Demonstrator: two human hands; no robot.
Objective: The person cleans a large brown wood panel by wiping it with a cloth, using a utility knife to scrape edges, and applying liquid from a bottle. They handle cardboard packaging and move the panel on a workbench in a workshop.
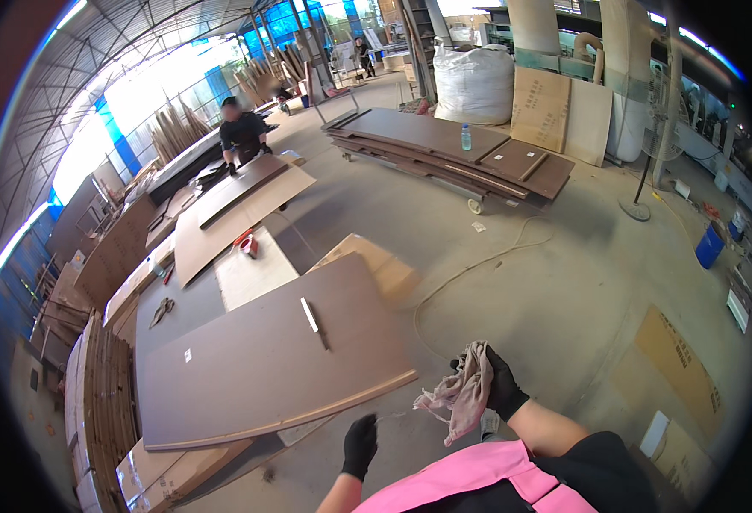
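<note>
My right hand (503, 383), in a black glove, is closed on a crumpled pale rag (464, 392) with frayed edges. Left of it hangs my left hand (360, 442), also black-gloved, with its fingers curled; a thin pale thread shows between it and the rag, and whether the fingers pinch it is unclear. Before me lies a large brown panel (254, 359) with a light strip along its near edge. On the panel rest a narrow white-and-dark bar (310, 314) and a small white label (188, 355).
A co-worker (243, 138) stands at another panel stack at the upper left. A wheeled cart (475, 206) carries brown panels, with a bottle (466, 137) on top. A hose (443, 288) crosses the floor. Flattened cardboard (677, 365) lies at right; a tape dispenser (248, 246) sits beyond my panel.
</note>
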